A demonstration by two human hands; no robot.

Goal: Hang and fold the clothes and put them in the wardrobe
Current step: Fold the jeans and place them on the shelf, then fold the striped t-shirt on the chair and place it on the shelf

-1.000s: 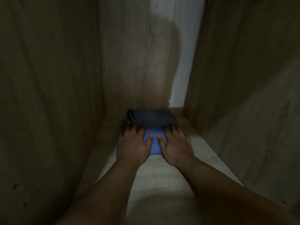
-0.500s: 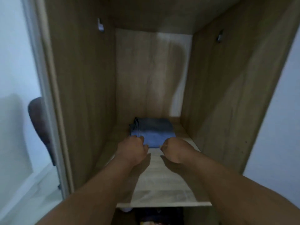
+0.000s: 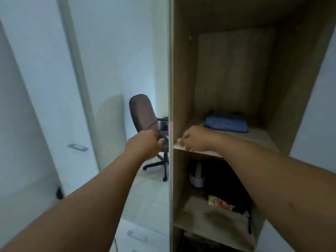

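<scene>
Head view: a folded blue garment (image 3: 226, 122) lies flat on the wardrobe's (image 3: 183, 73) middle shelf (image 3: 258, 138), toward the shelf's back edge and roughly centred between its side walls, well apart from both hands.

The right hand (image 3: 195, 139) hovers at the shelf's front left corner, fingers curled loosely under the palm and holding nothing; whether its fingertips touch the front edge cannot be told. The left hand (image 3: 145, 144) is out in front of the wardrobe's left side panel, off the shelf, its fingers curled in toward the palm with nothing visible in them.

On the lower shelf (image 3: 200, 220) sit a white rounded appliance (image 3: 196, 176) against the left wall, a dark heap (image 3: 223, 179) behind it, and a bright orange-and-white packet (image 3: 219, 203) near the middle.

Left of the wardrobe stands a brown office chair (image 3: 143, 115) on castors on the pale tiled floor (image 3: 149, 197), with a white door (image 3: 27, 110) and its metal handle (image 3: 77, 147) nearer the camera.
</scene>
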